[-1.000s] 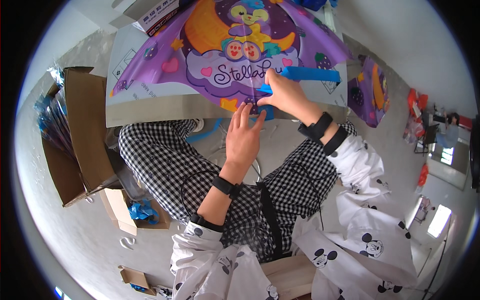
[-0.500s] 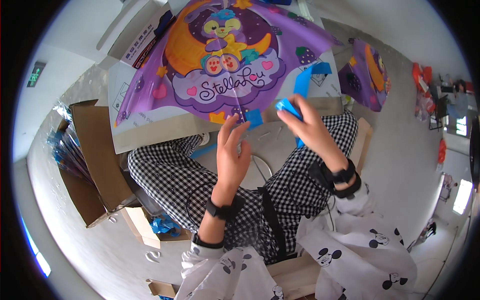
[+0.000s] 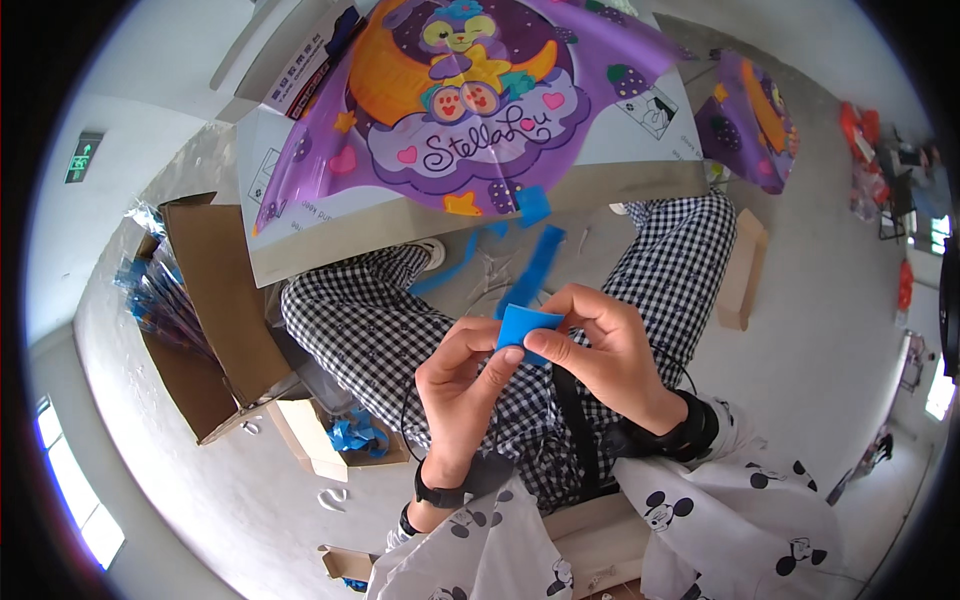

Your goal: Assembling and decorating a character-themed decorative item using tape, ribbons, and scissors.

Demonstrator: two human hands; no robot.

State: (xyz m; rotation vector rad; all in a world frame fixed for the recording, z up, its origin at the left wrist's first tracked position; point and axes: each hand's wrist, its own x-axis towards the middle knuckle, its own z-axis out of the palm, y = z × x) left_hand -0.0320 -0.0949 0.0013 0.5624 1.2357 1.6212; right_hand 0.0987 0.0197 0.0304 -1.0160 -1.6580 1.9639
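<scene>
Above my lap, a blue ribbon strip (image 3: 525,328), folded into a flat pad, is pinched between both hands. My left hand (image 3: 455,390) grips its left edge with thumb and fingers. On its right side, my right hand (image 3: 615,360) holds it the same way. A loose blue length (image 3: 535,270) stretches away beyond the fingers. Past the hands, a purple kite-like sheet (image 3: 590,105) with a cartoon animal, moon and hearts lies on a pale board (image 3: 350,240). At the sheet's near tip hangs a blue square piece (image 3: 533,205).
An open cardboard box (image 3: 225,300) of packed bundles stands left, with a smaller box (image 3: 310,440) holding blue ribbon beside it. A second purple printed piece (image 3: 750,130) hangs off the board's right side. A long carton (image 3: 745,270) lies right of my leg.
Both hands have come together nearer my body, over my lap. The left hand has left the sheet's tip and now grips the blue ribbon strip with the right.
</scene>
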